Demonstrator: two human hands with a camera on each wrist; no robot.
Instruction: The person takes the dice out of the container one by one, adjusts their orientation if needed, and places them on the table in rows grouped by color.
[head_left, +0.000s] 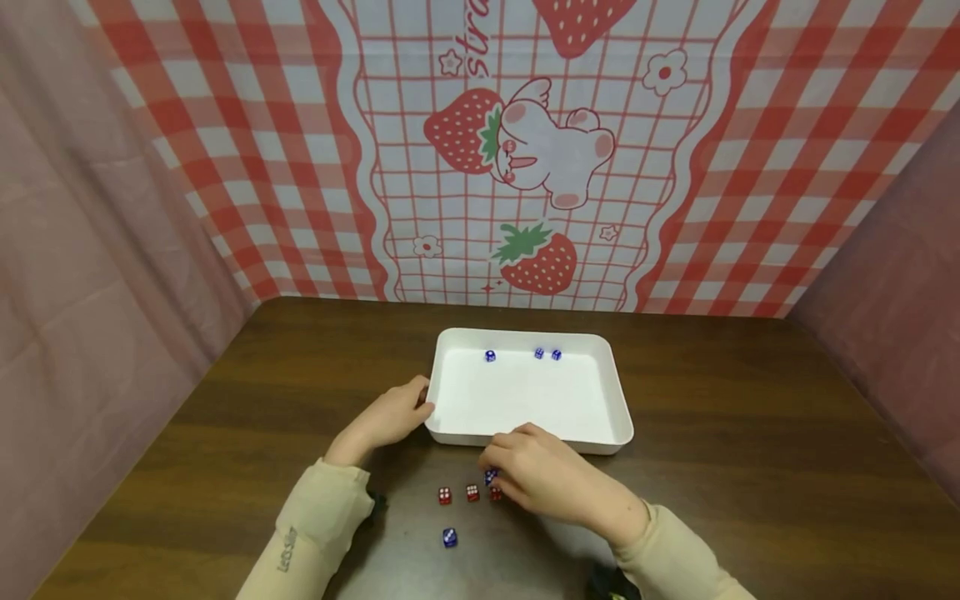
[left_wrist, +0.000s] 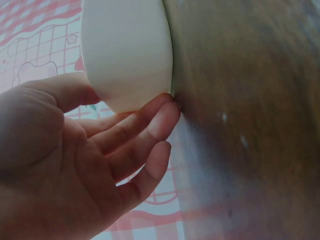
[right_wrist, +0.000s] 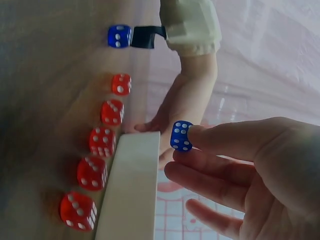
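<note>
My right hand [head_left: 543, 475] pinches a blue die [right_wrist: 181, 135] between thumb and fingertips, just in front of the near wall of a white tray [head_left: 517, 439]. Beneath it on the table is a row of red dice [right_wrist: 102, 141], partly covered by the hand in the head view. At the tray's left end my left hand [head_left: 390, 412] grips the wall, thumb by the rim and fingers [left_wrist: 160, 120] curled against the lower side. Inside the tray, along its far wall, lie three blue dice: one die [head_left: 490, 356] at left and two together farther right.
Another blue die [head_left: 449, 537] lies on the brown table [head_left: 720, 467], nearer to me than the red row. Behind the table hangs a checked strawberry cloth [head_left: 525, 150], with pink curtains [head_left: 97, 233] at the sides.
</note>
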